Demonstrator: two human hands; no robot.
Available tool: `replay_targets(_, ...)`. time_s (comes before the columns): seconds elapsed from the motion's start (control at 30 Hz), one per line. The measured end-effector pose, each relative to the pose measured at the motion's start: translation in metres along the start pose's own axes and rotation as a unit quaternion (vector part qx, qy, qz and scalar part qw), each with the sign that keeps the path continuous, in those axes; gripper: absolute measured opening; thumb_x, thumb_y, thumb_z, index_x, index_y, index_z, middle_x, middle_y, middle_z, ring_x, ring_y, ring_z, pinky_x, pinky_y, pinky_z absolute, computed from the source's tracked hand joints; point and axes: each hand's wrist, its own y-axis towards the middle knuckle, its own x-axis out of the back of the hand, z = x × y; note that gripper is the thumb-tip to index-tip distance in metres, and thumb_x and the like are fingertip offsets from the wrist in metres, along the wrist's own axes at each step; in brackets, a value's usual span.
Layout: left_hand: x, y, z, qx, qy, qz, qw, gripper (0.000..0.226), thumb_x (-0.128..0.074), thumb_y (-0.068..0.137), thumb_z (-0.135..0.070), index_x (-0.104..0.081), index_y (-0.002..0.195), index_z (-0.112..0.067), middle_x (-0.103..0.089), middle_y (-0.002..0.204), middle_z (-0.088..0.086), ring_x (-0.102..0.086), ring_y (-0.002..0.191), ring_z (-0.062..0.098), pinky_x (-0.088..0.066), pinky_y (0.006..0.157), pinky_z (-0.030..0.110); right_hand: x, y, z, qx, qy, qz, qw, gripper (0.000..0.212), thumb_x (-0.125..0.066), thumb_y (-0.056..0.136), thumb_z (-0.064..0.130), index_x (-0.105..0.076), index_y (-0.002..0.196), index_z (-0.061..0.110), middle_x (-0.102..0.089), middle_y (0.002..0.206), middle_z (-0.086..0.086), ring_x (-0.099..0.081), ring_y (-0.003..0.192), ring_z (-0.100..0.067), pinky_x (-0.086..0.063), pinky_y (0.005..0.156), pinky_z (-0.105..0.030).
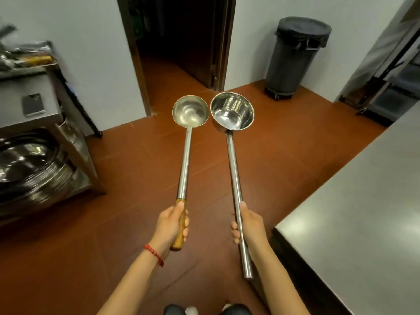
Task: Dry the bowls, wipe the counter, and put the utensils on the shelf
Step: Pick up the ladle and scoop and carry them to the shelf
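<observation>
Head view: left hand [171, 226] clenches wooden-handled steel ladle [190, 114]; right hand [246, 222] grasps deep steel dipper [232, 114].

Wooden-handled steel ladle [190, 112] held aloft; deeper all-steel dipper [232, 113] just beside it, bowls near-touching.

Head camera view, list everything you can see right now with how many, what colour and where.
round-bowled ladle: one, steel with wooden grip, held in left hand
deep-cupped ladle: one, all steel, held in right hand
bin: one, dark grey with black liner, by far wall
doorway: one, dark, straight ahead
counter: one, steel, right side
shelf unit: one, steel, left side
phone: one, dark, on shelf unit top
large bowls: stack, count unclear, steel, lower left shelf
floor: red-brown
bracelet: one, red, left wrist
left hand: fingers wrapped round wooden grip
right hand: fingers wrapped round steel handle
</observation>
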Motion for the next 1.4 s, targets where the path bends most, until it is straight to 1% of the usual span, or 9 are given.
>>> replay_targets(0.2,0.031,0.053,-0.024,-0.006,-0.037,-0.071,0.997,0.032,-0.042,0.096,-0.028,-0.05,0.074,-0.005,-0.049,0.038,-0.003,-0.042,0.027,0.012,-0.035,0.029,0.017,-0.059,0.056,0.039,0.014,-0.044,0.059,0.997,0.04,-0.039,0.097,0.036,-0.056,0.085,0.003,-0.046,0.041,-0.002,-0.036,0.028,-0.013,-0.033,0.032,-0.019)
replay_targets(0.4,0.04,0.137,-0.059,-0.025,-0.069,-0.124,0.99,0.033,-0.042,0.096,-0.028,-0.05,0.074,-0.005,-0.05,0.04,-0.002,-0.042,0.028,0.012,-0.036,0.029,0.017,-0.11,0.145,0.094,0.027,-0.073,0.123,0.989,0.038,-0.04,0.098,0.033,-0.055,0.084,0.001,-0.045,0.04,-0.002,-0.035,0.028,-0.013,-0.031,0.033,-0.018)
replay_targets(0.6,0.046,0.215,-0.108,-0.034,-0.119,-0.18,0.976,0.033,-0.042,0.096,-0.027,-0.05,0.072,-0.005,-0.05,0.038,-0.002,-0.042,0.027,0.012,-0.035,0.029,0.016,-0.155,0.23,0.158,0.035,-0.116,0.185,0.975,0.039,-0.04,0.097,0.036,-0.055,0.08,0.003,-0.047,0.037,0.002,-0.036,0.029,-0.013,-0.033,0.033,-0.019)
replay_targets(0.77,0.069,0.27,-0.139,-0.035,-0.146,-0.227,0.962,0.034,-0.044,0.095,-0.029,-0.052,0.07,-0.007,-0.052,0.039,-0.001,-0.043,0.027,0.013,-0.035,0.029,0.017,-0.208,0.285,0.195,0.028,-0.141,0.213,0.966,0.04,-0.041,0.096,0.036,-0.055,0.079,0.004,-0.047,0.036,0.002,-0.036,0.028,-0.013,-0.032,0.034,-0.018)
replay_targets(0.93,0.114,0.333,-0.173,-0.044,-0.162,-0.262,0.95,0.034,-0.045,0.094,-0.03,-0.052,0.07,-0.007,-0.051,0.038,-0.002,-0.043,0.027,0.012,-0.035,0.029,0.017,-0.281,0.339,0.224,0.031,-0.158,0.242,0.957,0.039,-0.04,0.097,0.035,-0.055,0.08,0.003,-0.047,0.039,0.0,-0.036,0.029,-0.013,-0.032,0.033,-0.019)
replay_targets(1.13,0.191,0.421,-0.226,-0.048,-0.183,-0.291,0.938,0.034,-0.044,0.094,-0.03,-0.051,0.07,-0.006,-0.05,0.037,-0.001,-0.042,0.026,0.013,-0.035,0.028,0.017,-0.393,0.404,0.265,0.035,-0.179,0.268,0.946,0.04,-0.04,0.097,0.036,-0.056,0.081,0.002,-0.047,0.039,0.0,-0.037,0.029,-0.013,-0.033,0.032,-0.019)
replay_targets(1.4,0.272,0.506,-0.296,-0.055,-0.193,-0.328,0.923,0.033,-0.046,0.093,-0.033,-0.053,0.071,-0.008,-0.051,0.039,-0.001,-0.044,0.027,0.013,-0.035,0.028,0.018,-0.518,0.468,0.319,0.039,-0.201,0.311,0.928,0.04,-0.041,0.096,0.038,-0.057,0.081,0.005,-0.049,0.039,0.001,-0.039,0.029,-0.013,-0.034,0.031,-0.019)
